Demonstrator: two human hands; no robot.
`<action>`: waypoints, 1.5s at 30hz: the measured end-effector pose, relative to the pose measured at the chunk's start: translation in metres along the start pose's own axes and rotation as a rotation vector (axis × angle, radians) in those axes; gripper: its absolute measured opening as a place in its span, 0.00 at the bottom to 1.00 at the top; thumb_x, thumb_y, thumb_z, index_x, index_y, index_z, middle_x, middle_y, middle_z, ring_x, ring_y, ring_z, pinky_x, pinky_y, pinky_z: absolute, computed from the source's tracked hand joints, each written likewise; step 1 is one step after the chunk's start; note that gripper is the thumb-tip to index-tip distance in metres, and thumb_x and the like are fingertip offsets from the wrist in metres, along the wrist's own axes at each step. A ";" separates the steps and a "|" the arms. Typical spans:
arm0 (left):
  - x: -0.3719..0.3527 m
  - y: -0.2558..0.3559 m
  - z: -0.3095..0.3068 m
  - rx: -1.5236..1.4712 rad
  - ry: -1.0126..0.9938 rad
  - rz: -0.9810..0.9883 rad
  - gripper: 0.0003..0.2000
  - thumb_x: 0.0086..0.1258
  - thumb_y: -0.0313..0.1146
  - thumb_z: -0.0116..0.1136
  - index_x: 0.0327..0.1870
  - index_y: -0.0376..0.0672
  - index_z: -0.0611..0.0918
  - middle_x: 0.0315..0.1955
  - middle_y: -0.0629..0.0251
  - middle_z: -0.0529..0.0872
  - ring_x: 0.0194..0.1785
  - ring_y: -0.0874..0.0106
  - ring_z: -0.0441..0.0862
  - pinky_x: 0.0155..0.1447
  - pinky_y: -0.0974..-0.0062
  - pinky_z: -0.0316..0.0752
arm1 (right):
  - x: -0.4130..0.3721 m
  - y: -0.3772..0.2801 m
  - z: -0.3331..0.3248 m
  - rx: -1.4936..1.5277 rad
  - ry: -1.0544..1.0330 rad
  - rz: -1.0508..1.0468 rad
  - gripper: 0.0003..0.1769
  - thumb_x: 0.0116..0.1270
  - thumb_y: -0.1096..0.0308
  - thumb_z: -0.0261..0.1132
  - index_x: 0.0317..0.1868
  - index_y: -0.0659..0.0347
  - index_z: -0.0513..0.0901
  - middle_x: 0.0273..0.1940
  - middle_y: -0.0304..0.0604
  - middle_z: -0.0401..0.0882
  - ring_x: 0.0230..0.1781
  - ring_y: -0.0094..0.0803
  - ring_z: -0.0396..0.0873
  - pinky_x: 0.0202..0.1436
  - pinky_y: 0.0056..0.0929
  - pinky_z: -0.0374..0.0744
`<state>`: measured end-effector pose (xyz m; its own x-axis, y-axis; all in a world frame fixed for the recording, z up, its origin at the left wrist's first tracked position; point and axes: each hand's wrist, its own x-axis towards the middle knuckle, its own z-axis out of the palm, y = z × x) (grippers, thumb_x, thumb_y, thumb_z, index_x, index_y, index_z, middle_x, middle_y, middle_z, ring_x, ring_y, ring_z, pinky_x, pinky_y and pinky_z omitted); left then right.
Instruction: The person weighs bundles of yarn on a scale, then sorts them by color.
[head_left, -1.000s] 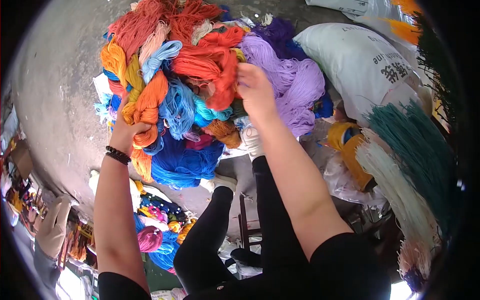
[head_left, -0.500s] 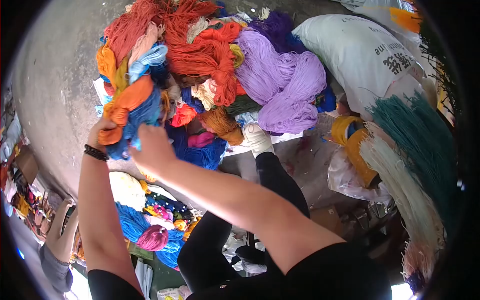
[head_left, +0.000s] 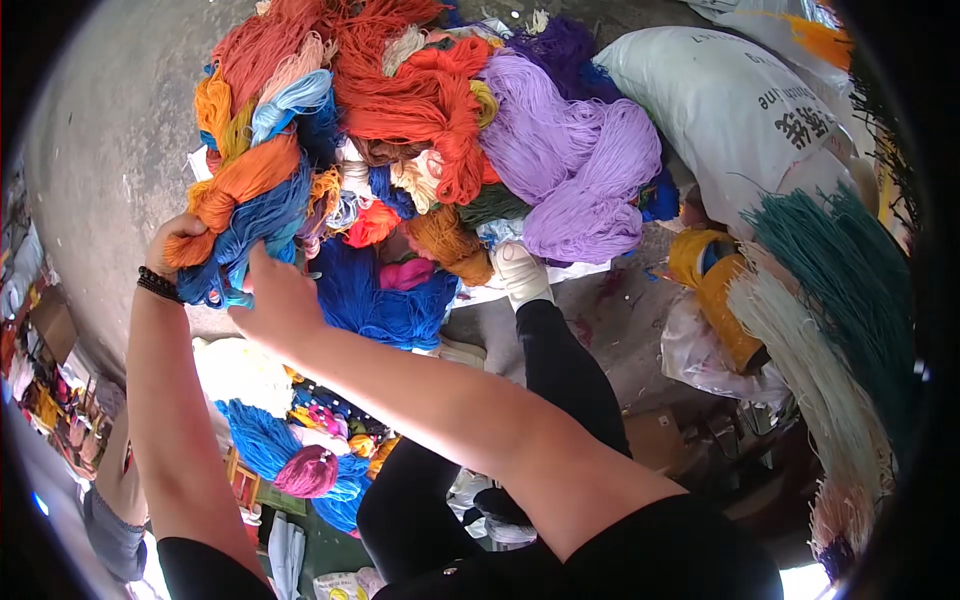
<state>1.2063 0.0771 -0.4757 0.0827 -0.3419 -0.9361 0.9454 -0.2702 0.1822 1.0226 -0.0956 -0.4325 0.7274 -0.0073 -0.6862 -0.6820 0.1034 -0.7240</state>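
My left hand [head_left: 176, 243], with a dark beaded bracelet at the wrist, is closed round the lower end of an orange yarn skein [head_left: 248, 180]. Beside it, a dark blue yarn skein [head_left: 262, 225] runs down between both hands. My right hand [head_left: 278, 300] is closed at the lower end of the blue yarn; its fingertips are partly hidden. Both skeins hang off the left side of a big yarn heap. There, a light blue skein [head_left: 290, 103], a red-orange skein [head_left: 425, 110] and a lilac skein [head_left: 575, 150] lie close by.
A stuffed white sack [head_left: 700, 110] stands at the right, near yellow yarn cones [head_left: 730, 310] and hanging teal strands [head_left: 840, 270]. Below my arms lies another pile with bright blue yarn [head_left: 260, 440]. My white shoe [head_left: 520, 272] touches the heap's edge. Another person's arm [head_left: 115, 470] shows at far left.
Both hands have shifted left, drawing the lower ends of the orange and blue skeins outward. The orange skein now stretches more to the left. The view has also moved slightly.
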 end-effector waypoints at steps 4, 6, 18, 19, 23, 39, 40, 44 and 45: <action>-0.005 -0.019 0.088 0.101 -0.082 0.239 0.36 0.53 0.28 0.62 0.67 0.34 0.66 0.59 0.56 0.77 0.60 0.63 0.77 0.68 0.67 0.69 | -0.007 0.026 -0.045 0.013 -0.059 0.028 0.21 0.54 0.62 0.69 0.42 0.65 0.73 0.39 0.53 0.82 0.43 0.44 0.83 0.48 0.42 0.79; -0.002 -0.043 0.132 0.160 0.061 0.291 0.40 0.51 0.25 0.65 0.70 0.40 0.64 0.61 0.59 0.74 0.62 0.64 0.75 0.69 0.68 0.67 | -0.016 0.055 -0.083 0.009 0.111 0.077 0.26 0.58 0.60 0.68 0.54 0.65 0.74 0.39 0.54 0.82 0.43 0.45 0.82 0.47 0.41 0.77; 0.020 -0.125 0.174 0.270 0.076 0.666 0.45 0.57 0.22 0.65 0.76 0.44 0.53 0.62 0.57 0.74 0.63 0.68 0.71 0.67 0.72 0.67 | -0.003 0.021 -0.146 -1.061 0.079 -0.577 0.34 0.58 0.52 0.68 0.66 0.42 0.71 0.71 0.53 0.58 0.72 0.50 0.58 0.71 0.64 0.50; 0.012 -0.128 0.164 0.248 0.069 0.722 0.45 0.57 0.21 0.65 0.76 0.44 0.53 0.62 0.57 0.73 0.63 0.68 0.71 0.67 0.72 0.67 | 0.003 0.019 -0.146 -1.097 0.053 -0.549 0.34 0.59 0.51 0.67 0.67 0.41 0.70 0.71 0.54 0.58 0.72 0.50 0.57 0.73 0.62 0.47; -0.064 -0.132 0.128 -0.251 0.100 0.575 0.47 0.55 0.14 0.60 0.77 0.53 0.52 0.62 0.59 0.73 0.44 0.74 0.81 0.40 0.79 0.79 | 0.014 0.012 -0.142 -1.080 0.085 -0.455 0.35 0.54 0.50 0.72 0.62 0.46 0.73 0.67 0.52 0.64 0.70 0.48 0.61 0.71 0.59 0.49; -0.339 -0.280 0.117 -0.712 1.024 0.815 0.40 0.58 0.20 0.47 0.76 0.41 0.52 0.60 0.62 0.71 0.29 0.86 0.65 0.38 0.89 0.66 | 0.003 -0.016 -0.164 -1.401 -0.015 -0.485 0.26 0.50 0.68 0.72 0.50 0.63 0.77 0.56 0.50 0.75 0.60 0.47 0.72 0.65 0.48 0.67; -0.349 -0.292 0.123 -0.730 1.077 0.795 0.40 0.58 0.21 0.47 0.77 0.41 0.51 0.59 0.63 0.71 0.28 0.86 0.65 0.39 0.89 0.66 | -0.006 -0.036 -0.149 -1.460 0.016 -0.394 0.28 0.50 0.67 0.73 0.52 0.62 0.76 0.56 0.50 0.75 0.60 0.47 0.72 0.64 0.47 0.67; -0.374 -0.325 0.147 -0.868 1.144 0.668 0.41 0.57 0.22 0.48 0.76 0.42 0.52 0.65 0.58 0.69 0.26 0.85 0.65 0.40 0.88 0.68 | 0.007 -0.076 -0.082 -1.487 -0.166 -0.668 0.30 0.49 0.66 0.74 0.54 0.59 0.76 0.56 0.47 0.75 0.61 0.46 0.71 0.62 0.46 0.69; -0.381 -0.337 0.154 -0.896 1.142 0.637 0.41 0.56 0.22 0.48 0.76 0.42 0.52 0.67 0.56 0.68 0.26 0.85 0.65 0.41 0.88 0.68 | 0.020 -0.073 -0.066 -1.502 -0.217 -0.804 0.28 0.50 0.66 0.72 0.53 0.59 0.77 0.56 0.47 0.75 0.61 0.46 0.71 0.62 0.47 0.69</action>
<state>0.8076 0.1596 -0.1346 0.3148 0.7530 -0.5778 0.5025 0.3843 0.7745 1.0817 -0.1693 -0.3980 0.8061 0.5508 -0.2163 0.4551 -0.8107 -0.3684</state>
